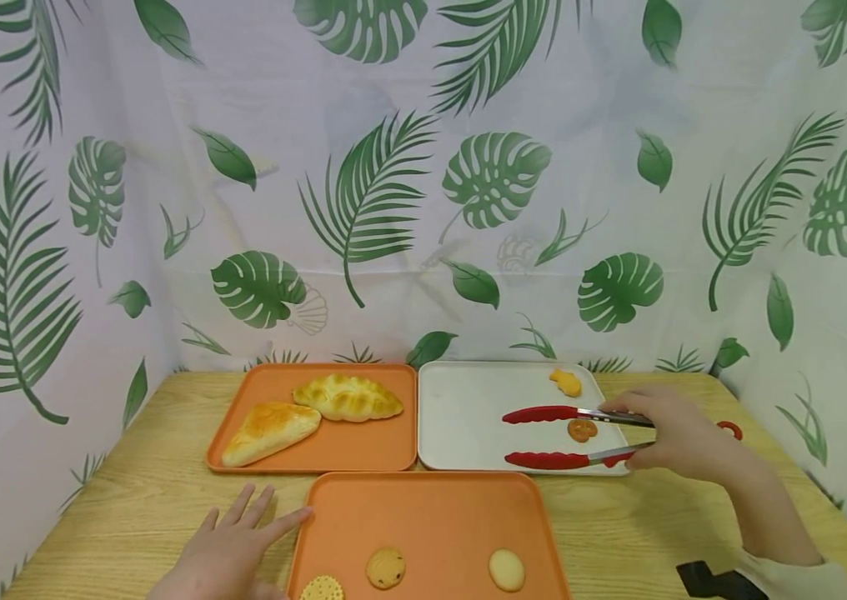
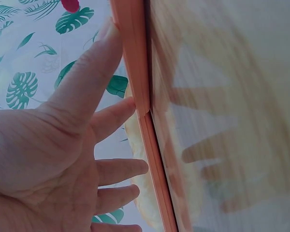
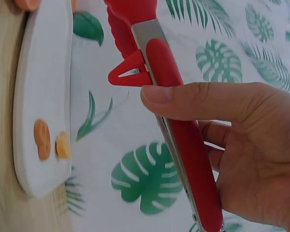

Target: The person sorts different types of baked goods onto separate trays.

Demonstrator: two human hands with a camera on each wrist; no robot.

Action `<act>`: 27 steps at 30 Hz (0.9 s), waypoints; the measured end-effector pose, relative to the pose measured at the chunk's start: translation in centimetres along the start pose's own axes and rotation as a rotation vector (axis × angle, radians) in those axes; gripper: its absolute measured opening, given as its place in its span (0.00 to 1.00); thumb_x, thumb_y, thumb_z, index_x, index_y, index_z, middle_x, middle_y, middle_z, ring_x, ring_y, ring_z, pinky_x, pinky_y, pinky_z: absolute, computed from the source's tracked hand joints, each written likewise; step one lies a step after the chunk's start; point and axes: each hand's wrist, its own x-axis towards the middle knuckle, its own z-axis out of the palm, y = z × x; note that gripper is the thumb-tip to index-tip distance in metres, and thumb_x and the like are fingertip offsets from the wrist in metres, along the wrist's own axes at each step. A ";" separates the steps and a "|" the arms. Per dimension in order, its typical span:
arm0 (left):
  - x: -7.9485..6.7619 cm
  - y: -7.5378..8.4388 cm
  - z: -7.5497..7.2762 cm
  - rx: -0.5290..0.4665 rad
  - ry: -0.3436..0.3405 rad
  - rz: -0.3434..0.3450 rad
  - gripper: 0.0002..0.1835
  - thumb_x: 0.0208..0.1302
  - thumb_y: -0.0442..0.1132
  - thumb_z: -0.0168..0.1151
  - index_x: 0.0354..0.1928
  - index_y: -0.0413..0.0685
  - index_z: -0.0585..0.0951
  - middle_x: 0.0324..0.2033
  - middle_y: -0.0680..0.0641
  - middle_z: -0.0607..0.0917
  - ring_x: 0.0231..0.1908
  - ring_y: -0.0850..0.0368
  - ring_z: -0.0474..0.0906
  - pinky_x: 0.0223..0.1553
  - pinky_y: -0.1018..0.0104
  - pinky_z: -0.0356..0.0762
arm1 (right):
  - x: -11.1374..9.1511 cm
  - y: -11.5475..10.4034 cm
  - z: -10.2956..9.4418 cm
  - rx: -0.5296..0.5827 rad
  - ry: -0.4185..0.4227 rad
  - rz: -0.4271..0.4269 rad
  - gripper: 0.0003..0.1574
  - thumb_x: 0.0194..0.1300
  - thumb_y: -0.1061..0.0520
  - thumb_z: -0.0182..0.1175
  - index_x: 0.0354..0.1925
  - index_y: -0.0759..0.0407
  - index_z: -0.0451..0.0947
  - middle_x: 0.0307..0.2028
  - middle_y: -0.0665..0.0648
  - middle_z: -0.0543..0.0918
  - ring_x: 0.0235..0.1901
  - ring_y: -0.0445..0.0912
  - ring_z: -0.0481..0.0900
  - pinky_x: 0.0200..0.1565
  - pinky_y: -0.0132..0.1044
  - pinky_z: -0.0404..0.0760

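Observation:
My right hand (image 1: 667, 433) grips a pair of red-tipped tongs (image 1: 547, 460) between thumb and fingers. The two arms of the tongs are spread apart over the right part of the white tray (image 1: 468, 417). A brown pretzel-shaped cookie (image 1: 582, 430) shows between those arms, and a yellow fish-shaped cracker (image 1: 565, 382) lies behind it. My left hand (image 1: 224, 542) has its fingers spread, with a fingertip at the left rim of the front orange tray (image 1: 431, 517). In the left wrist view that hand (image 2: 43, 150) holds nothing.
A round chip cookie (image 1: 386, 567), a pale oval cookie (image 1: 506, 570) and a scalloped yellow biscuit (image 1: 322, 588) lie on the front tray. The back orange tray (image 1: 371, 446) bears a braided bread (image 1: 348, 397) and a triangular pastry (image 1: 273, 432). Leaf-print cloth (image 1: 393, 317) walls the table.

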 end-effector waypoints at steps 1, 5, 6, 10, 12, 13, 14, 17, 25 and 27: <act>0.0 0.0 0.0 -0.001 0.000 0.001 0.48 0.31 0.67 0.63 0.63 0.73 0.62 0.64 0.38 0.62 0.65 0.34 0.50 0.51 0.27 0.53 | 0.2 -0.6 0.2 -0.003 0.002 -0.011 0.38 0.31 0.56 0.75 0.47 0.49 0.76 0.45 0.53 0.77 0.45 0.50 0.71 0.43 0.48 0.72; 0.1 -0.1 0.0 0.002 0.003 0.002 0.48 0.30 0.68 0.62 0.63 0.73 0.62 0.64 0.38 0.62 0.65 0.33 0.51 0.51 0.27 0.54 | 0.8 -2.6 1.1 0.009 0.029 -0.093 0.38 0.30 0.59 0.74 0.46 0.46 0.77 0.43 0.45 0.77 0.43 0.43 0.71 0.42 0.41 0.73; 0.1 -0.1 0.0 0.002 0.002 0.000 0.48 0.30 0.68 0.62 0.63 0.73 0.62 0.64 0.38 0.62 0.65 0.33 0.51 0.51 0.27 0.54 | 1.0 -3.1 1.3 0.014 0.028 -0.110 0.38 0.30 0.60 0.74 0.46 0.46 0.77 0.42 0.44 0.77 0.42 0.42 0.70 0.42 0.39 0.73; 0.0 0.0 -0.1 -0.005 -0.005 -0.010 0.48 0.30 0.67 0.63 0.63 0.73 0.62 0.64 0.38 0.62 0.65 0.34 0.50 0.51 0.27 0.53 | 1.4 -5.1 2.1 0.055 -0.016 -0.146 0.37 0.33 0.58 0.74 0.48 0.46 0.76 0.42 0.43 0.76 0.42 0.41 0.69 0.40 0.38 0.71; 0.0 0.1 -0.1 -0.010 -0.007 -0.011 0.48 0.30 0.67 0.63 0.63 0.73 0.62 0.64 0.38 0.62 0.65 0.34 0.50 0.51 0.27 0.53 | 1.5 -6.1 2.6 0.092 -0.064 -0.128 0.36 0.35 0.57 0.74 0.48 0.45 0.76 0.43 0.43 0.76 0.43 0.41 0.68 0.40 0.38 0.69; 0.0 0.1 -0.1 -0.011 -0.007 -0.011 0.48 0.30 0.67 0.63 0.63 0.73 0.62 0.65 0.38 0.61 0.65 0.34 0.50 0.51 0.27 0.53 | 1.5 -6.6 2.8 0.111 -0.085 -0.120 0.36 0.36 0.56 0.74 0.48 0.44 0.76 0.42 0.44 0.76 0.43 0.41 0.67 0.40 0.38 0.69; 0.0 0.1 -0.2 -0.011 -0.008 -0.011 0.48 0.30 0.67 0.63 0.63 0.73 0.62 0.65 0.38 0.61 0.65 0.34 0.50 0.51 0.27 0.53 | 1.5 -7.0 3.0 0.126 -0.101 -0.114 0.36 0.36 0.56 0.74 0.48 0.43 0.76 0.42 0.43 0.76 0.43 0.41 0.67 0.41 0.37 0.68; 0.0 0.1 -0.2 -0.005 -0.009 -0.011 0.49 0.30 0.67 0.63 0.63 0.73 0.62 0.65 0.38 0.61 0.65 0.34 0.50 0.51 0.27 0.53 | 1.6 -8.1 3.7 0.153 -0.119 -0.137 0.34 0.37 0.54 0.74 0.47 0.43 0.76 0.40 0.42 0.75 0.43 0.39 0.66 0.41 0.35 0.69; 0.0 0.1 -0.2 0.003 -0.006 -0.009 0.49 0.30 0.68 0.63 0.63 0.73 0.62 0.64 0.38 0.62 0.65 0.33 0.51 0.51 0.27 0.54 | 1.8 -10.3 5.5 0.174 -0.167 -0.198 0.29 0.40 0.52 0.72 0.46 0.44 0.77 0.39 0.41 0.75 0.42 0.38 0.66 0.38 0.36 0.66; 0.0 0.1 -0.1 0.006 -0.006 -0.009 0.49 0.30 0.68 0.62 0.63 0.73 0.62 0.64 0.38 0.62 0.65 0.33 0.51 0.51 0.27 0.54 | 1.8 -10.9 5.9 0.178 -0.182 -0.194 0.28 0.41 0.53 0.72 0.45 0.43 0.77 0.39 0.41 0.75 0.41 0.38 0.66 0.37 0.36 0.63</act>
